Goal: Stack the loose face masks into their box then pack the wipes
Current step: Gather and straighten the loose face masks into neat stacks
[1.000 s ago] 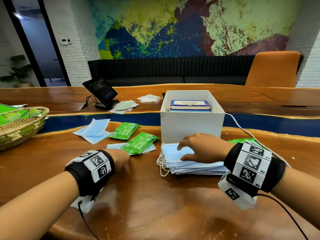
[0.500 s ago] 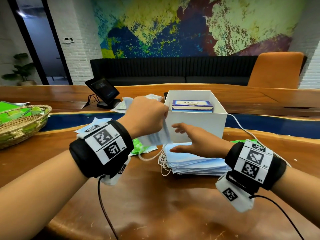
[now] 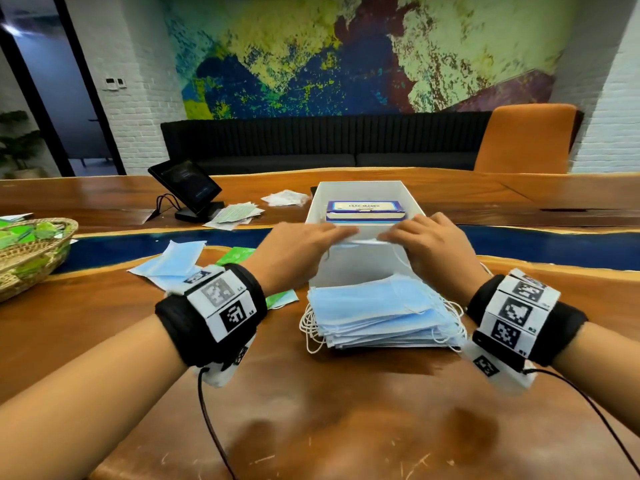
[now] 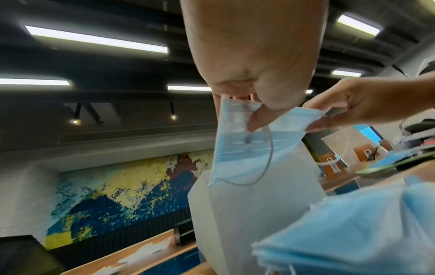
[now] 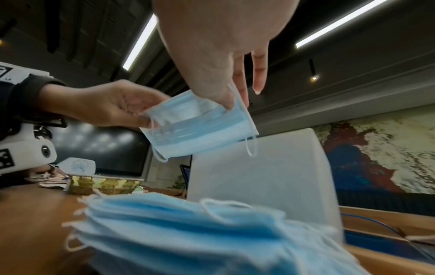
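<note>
Tablet (image 3: 187,187), wicker basket (image 3: 31,258), sofa (image 3: 311,140)

The blue box (image 3: 365,210) lid reads "FACE MASKS".

Table (image 3: 346,427) glossy polished wood; masks (image 3: 381,313) soft pleated cloth; box (image 3: 360,265) matt white; basket (image 3: 31,258) rough wicker.

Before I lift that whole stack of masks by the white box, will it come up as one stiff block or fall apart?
Probably not as a block: the stack of masks looks fanned, its edges uneven, so layers may slide. The single mask held between left hand and right hand sags, so likely floppy and light. Loose ear loops could snag.
</note>
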Motion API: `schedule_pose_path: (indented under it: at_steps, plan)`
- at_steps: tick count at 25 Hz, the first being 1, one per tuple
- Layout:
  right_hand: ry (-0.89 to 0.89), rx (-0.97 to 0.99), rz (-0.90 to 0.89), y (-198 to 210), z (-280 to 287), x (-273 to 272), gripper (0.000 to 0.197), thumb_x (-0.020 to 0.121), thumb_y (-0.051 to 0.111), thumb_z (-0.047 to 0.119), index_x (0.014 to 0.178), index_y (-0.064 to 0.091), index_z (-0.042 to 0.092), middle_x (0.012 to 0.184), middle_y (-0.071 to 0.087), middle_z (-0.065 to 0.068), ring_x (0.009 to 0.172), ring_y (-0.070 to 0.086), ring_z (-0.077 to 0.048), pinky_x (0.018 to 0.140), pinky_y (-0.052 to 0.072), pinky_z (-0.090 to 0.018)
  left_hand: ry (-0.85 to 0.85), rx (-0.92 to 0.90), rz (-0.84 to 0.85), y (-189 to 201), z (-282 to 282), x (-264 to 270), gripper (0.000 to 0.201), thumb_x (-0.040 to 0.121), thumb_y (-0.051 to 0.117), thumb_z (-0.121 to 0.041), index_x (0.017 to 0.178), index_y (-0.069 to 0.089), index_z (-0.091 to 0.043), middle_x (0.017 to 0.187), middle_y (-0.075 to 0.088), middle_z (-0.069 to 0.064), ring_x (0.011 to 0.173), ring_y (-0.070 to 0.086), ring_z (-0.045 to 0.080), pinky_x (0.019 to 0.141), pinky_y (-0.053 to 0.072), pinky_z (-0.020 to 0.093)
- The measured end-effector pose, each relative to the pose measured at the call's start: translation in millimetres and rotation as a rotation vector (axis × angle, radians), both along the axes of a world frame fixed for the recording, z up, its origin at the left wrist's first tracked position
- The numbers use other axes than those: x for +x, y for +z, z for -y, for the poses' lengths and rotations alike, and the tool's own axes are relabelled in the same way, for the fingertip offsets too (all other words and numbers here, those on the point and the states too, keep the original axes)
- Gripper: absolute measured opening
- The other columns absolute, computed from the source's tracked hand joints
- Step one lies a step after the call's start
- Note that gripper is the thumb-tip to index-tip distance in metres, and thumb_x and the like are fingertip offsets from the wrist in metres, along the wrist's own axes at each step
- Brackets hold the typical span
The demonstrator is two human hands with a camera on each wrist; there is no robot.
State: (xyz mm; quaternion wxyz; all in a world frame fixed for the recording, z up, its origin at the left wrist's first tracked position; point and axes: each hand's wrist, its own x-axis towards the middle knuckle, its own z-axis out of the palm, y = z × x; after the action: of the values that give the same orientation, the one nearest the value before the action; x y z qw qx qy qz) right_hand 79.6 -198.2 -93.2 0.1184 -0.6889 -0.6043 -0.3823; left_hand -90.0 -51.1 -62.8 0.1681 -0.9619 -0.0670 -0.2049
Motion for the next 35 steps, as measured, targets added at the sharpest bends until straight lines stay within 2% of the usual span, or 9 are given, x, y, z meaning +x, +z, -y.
schedule_pose_path:
  at_steps: [5, 8, 10, 14, 18, 20, 24, 30, 35]
  plan:
    - [-0.068, -0.234, -0.009, -14.2, 17.8, 19.5, 0.048, 0.060, 0.085, 0.004, 0.098, 0.074, 0.029, 0.096, 0.073, 0.001, 0.080, 0.067, -0.022, 0.061, 0.045, -0.028, -0.037, 0.072, -0.228, -26.0, -9.4, 7.9, 0.074, 0.092, 0.040, 0.004, 0.147, 0.016, -0.039, 0.139, 0.046, -0.003, 0.115, 0.051, 0.021, 0.070, 0.041, 0.030]
    - [-0.170, -0.452, -0.072, -19.0, 23.0, 23.7, 0.044, 0.092, 0.055, 0.010, 0.127, 0.055, 0.037, 0.133, 0.056, 0.005, 0.115, 0.054, -0.017, 0.082, 0.043, -0.028, -0.086, 0.073, -0.286, -27.6, -16.1, 4.3, 0.090, 0.086, 0.040, 0.012, 0.146, 0.003, -0.046, 0.152, 0.032, -0.004, 0.120, 0.049, 0.022, 0.074, 0.044, 0.028]
    - [-0.211, -0.498, -0.084, -19.3, 26.1, 25.5, 0.044, 0.099, 0.042, 0.016, 0.137, 0.042, 0.039, 0.140, 0.048, 0.008, 0.121, 0.049, -0.013, 0.087, 0.039, -0.024, -0.159, 0.038, -0.247, -26.4, -18.9, 2.1, 0.094, 0.082, 0.044, 0.016, 0.145, 0.012, -0.045, 0.148, 0.038, -0.001, 0.112, 0.055, 0.023, 0.065, 0.041, 0.026]
    - [-0.318, -0.430, -0.264, -13.7, 26.7, 26.4, 0.044, 0.098, 0.041, 0.016, 0.137, 0.042, 0.035, 0.127, 0.061, 0.009, 0.105, 0.063, -0.015, 0.081, 0.050, -0.025, -0.326, 0.153, -0.245, -25.2, -23.4, -0.9, 0.071, 0.059, 0.078, 0.011, 0.116, 0.063, -0.027, 0.099, 0.069, 0.001, 0.069, 0.066, 0.018, 0.043, 0.043, 0.021]
    - [-0.326, -0.315, -0.594, -9.1, 26.9, 33.4, 0.050, 0.087, 0.044, -0.005, 0.127, 0.053, 0.024, 0.115, 0.068, 0.005, 0.101, 0.063, -0.016, 0.067, 0.045, -0.024, -0.251, 0.058, -0.262, -23.2, -23.0, -2.7, 0.067, 0.064, 0.075, 0.010, 0.116, 0.050, -0.025, 0.101, 0.067, 0.005, 0.054, 0.051, 0.016, 0.038, 0.021, 0.012]
    - [-0.400, -0.306, -0.516, -7.2, 28.1, 34.2, 0.046, 0.092, 0.042, 0.001, 0.128, 0.050, 0.028, 0.105, 0.069, 0.003, 0.094, 0.064, -0.019, 0.062, 0.042, -0.026, -0.170, 0.028, -0.261, -18.9, -19.9, -2.6, 0.056, 0.078, 0.065, 0.007, 0.125, 0.051, -0.019, 0.117, 0.062, 0.007, 0.065, 0.053, 0.018, 0.042, 0.024, 0.014]
    - [-0.491, -0.381, -0.282, -8.1, 34.7, 31.7, 0.037, 0.099, 0.039, 0.020, 0.133, 0.043, 0.033, 0.104, 0.069, 0.001, 0.089, 0.066, -0.019, 0.050, 0.034, -0.022, 0.014, 0.073, -0.381, -16.9, -15.7, -1.1, 0.040, 0.098, 0.043, -0.010, 0.137, 0.043, -0.019, 0.140, 0.043, 0.000, 0.109, 0.057, 0.020, 0.075, 0.044, 0.023]
    - [-0.509, -0.449, -0.368, -7.5, 38.0, 35.2, 0.026, 0.098, 0.042, 0.022, 0.118, 0.058, 0.027, 0.100, 0.069, 0.001, 0.092, 0.065, -0.020, 0.056, 0.038, -0.024, 0.088, 0.035, -0.471, -16.9, -17.0, 0.0, 0.021, 0.096, 0.045, -0.015, 0.101, 0.065, -0.013, 0.119, 0.051, 0.001, 0.081, 0.053, 0.016, 0.055, 0.034, 0.021]
    - [-0.523, -0.466, -0.204, -2.5, 43.7, 36.4, 0.025, 0.099, 0.040, 0.030, 0.120, 0.053, 0.031, 0.099, 0.068, 0.003, 0.088, 0.064, -0.016, 0.052, 0.030, -0.019, 0.104, -0.040, -0.616, -19.5, -21.7, -3.1, 0.024, 0.087, 0.048, -0.035, 0.093, 0.068, -0.023, 0.118, 0.056, -0.007, 0.097, 0.056, 0.016, 0.078, 0.049, 0.032]
